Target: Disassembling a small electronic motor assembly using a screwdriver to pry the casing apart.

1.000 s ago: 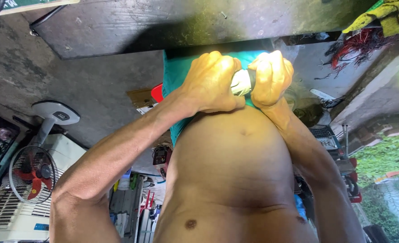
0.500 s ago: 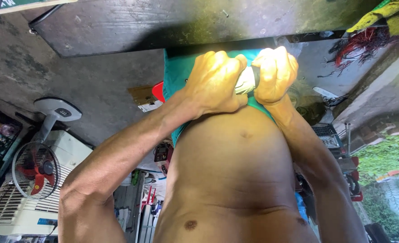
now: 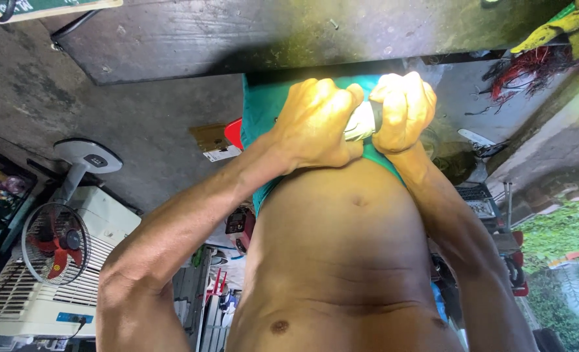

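Head view looks flipped to me, with the torso filling the lower centre and both fists meeting in the upper centre of the frame. I see a short pale cylinder (image 3: 361, 122) with a dark band at one end, held between the left hand (image 3: 319, 124) and the right hand (image 3: 403, 111). Its long axis runs roughly across the frame, tilted slightly up toward the right. Both hands are wrapped tight around it, one on each end, knuckles nearly touching, so only a small middle part shows; I cannot tell what it is. Neither hand is nearer; they share it evenly. It sits just in front of teal cloth (image 3: 266, 107) at the waist and under a dark slab (image 3: 270, 32) across the top. A red-bladed fan (image 3: 54, 244) stands well apart at lower left, red wires (image 3: 531, 68) at upper right. Nothing crosses between the fists.
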